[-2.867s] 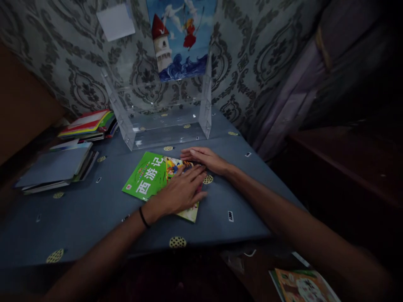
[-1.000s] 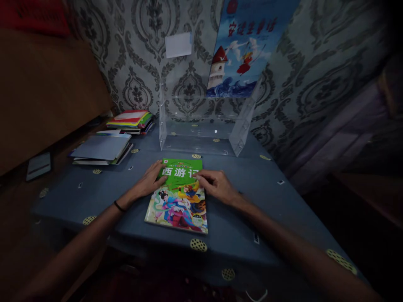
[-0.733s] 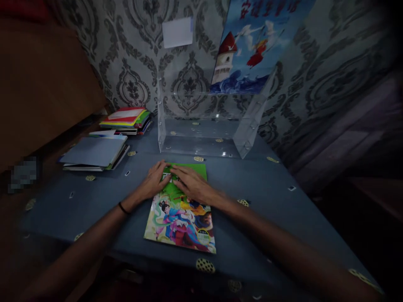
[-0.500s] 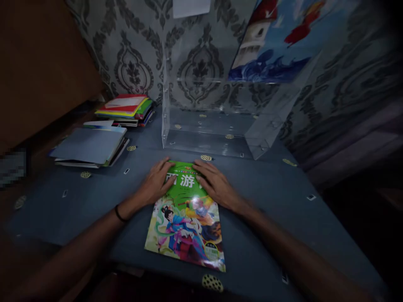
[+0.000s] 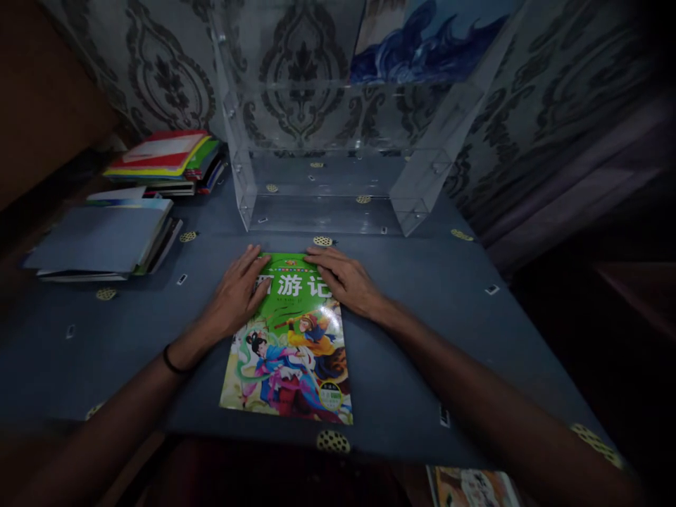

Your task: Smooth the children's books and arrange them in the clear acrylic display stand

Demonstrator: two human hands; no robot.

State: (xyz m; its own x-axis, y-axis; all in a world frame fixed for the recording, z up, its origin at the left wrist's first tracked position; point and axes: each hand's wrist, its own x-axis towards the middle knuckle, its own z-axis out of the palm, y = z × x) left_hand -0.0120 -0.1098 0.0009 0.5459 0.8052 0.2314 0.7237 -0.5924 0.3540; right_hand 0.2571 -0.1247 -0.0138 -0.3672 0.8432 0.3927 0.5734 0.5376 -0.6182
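Note:
A children's picture book (image 5: 288,366) lies face up on the dark blue tablecloth. Its cover has a green top with large white Chinese characters and cartoon figures below. My left hand (image 5: 236,292) rests on the book's upper left corner, fingers extended and partly over the edge. On the upper right corner lies my right hand (image 5: 346,280), its fingers stretched flat across the cover. Both hands are open, touching the book without wrapping round it. My left wrist wears a thin dark band (image 5: 175,360).
Behind the book stands a clear acrylic rack (image 5: 322,211) with a blue painted picture (image 5: 427,42) in its upper part. Two piles of books, a grey-topped pile (image 5: 100,236) and a red-topped pile (image 5: 163,155), sit at left. Another illustrated book (image 5: 472,487) shows below the table's front edge.
My view has tilted down and turned slightly, so the table's contents appear higher and further left. Both hands stay on the book's upper corners. The book below the table edge has come into view.

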